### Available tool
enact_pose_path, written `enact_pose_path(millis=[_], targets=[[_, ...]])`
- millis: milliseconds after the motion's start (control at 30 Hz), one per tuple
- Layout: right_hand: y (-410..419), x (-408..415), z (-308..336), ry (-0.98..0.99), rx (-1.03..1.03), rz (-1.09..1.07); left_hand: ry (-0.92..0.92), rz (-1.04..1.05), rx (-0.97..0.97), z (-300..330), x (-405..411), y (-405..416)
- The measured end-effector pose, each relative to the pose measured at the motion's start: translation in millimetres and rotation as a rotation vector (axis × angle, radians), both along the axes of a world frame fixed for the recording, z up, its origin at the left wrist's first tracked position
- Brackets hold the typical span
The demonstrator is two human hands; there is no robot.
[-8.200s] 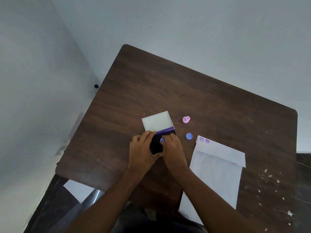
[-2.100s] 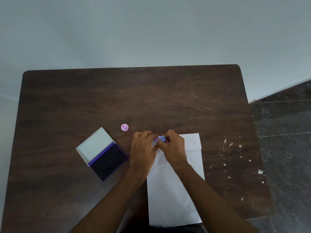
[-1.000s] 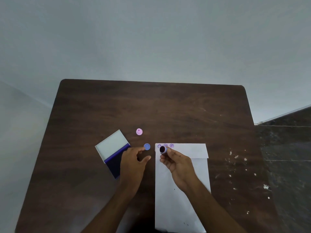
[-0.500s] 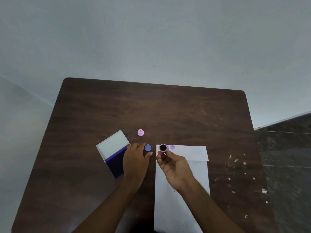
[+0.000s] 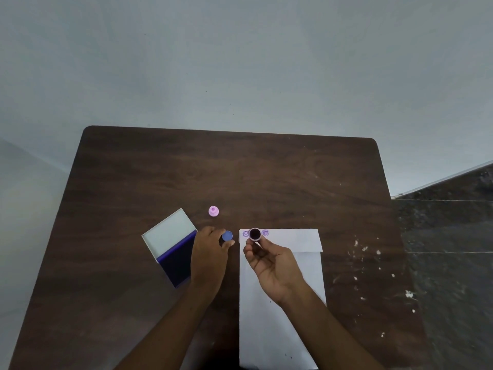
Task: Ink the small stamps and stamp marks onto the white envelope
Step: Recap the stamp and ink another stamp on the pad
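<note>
Stamp [image 5: 254, 234] pinched in your right hand [image 5: 274, 263], inked face up; left hand [image 5: 209, 256] closing on blue cap [image 5: 227, 235]. Envelope [image 5: 280, 289] marked; judge recapping next.

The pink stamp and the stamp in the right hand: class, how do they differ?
The small pink plastic stamp stands alone on the dark wooden table; the small round stamp with the dark inked face is pinched by the right hand over the white envelope. The pink one shows its handle top; the held one is turned face-up, ink visible. Nothing touches the pink one. Both are small and round.
</note>
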State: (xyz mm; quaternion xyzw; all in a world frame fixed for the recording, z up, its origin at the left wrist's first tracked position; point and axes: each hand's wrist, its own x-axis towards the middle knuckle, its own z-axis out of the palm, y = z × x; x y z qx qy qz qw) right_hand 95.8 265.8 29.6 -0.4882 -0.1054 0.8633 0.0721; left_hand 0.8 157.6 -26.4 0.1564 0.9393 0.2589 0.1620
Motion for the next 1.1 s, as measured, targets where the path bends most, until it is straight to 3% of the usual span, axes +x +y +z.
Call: enact_pose_path(millis=[267, 400, 533, 700, 867, 1000, 1100], targets=[[1, -1, 0, 0.005, -0.023, -0.019, -0.108, 0.124, 0.077, 16, -3, 1], [0, -2, 0, -0.01, -0.028, -0.03, -0.123, 0.158, 0.205, 30, -4, 2], [1, -2, 0, -0.012, -0.024, -0.032, -0.158, 0.108, 0.276, 43, -3, 1], [2, -4, -1, -0.036, -0.012, -0.028, -0.343, 0.052, 0.277, 52, -2, -2], [-1, -7, 0, -0.053, -0.013, -0.013, -0.304, 0.042, 0.304, 54, -3, -6], [-1, -7, 1, -0.048, -0.009, -0.015, -0.356, -0.038, 0.206, 50, -5, -3], [0, -7, 2, -0.038, 0.004, -0.021, -0.175, -0.137, 0.237, 52, -5, -2]])
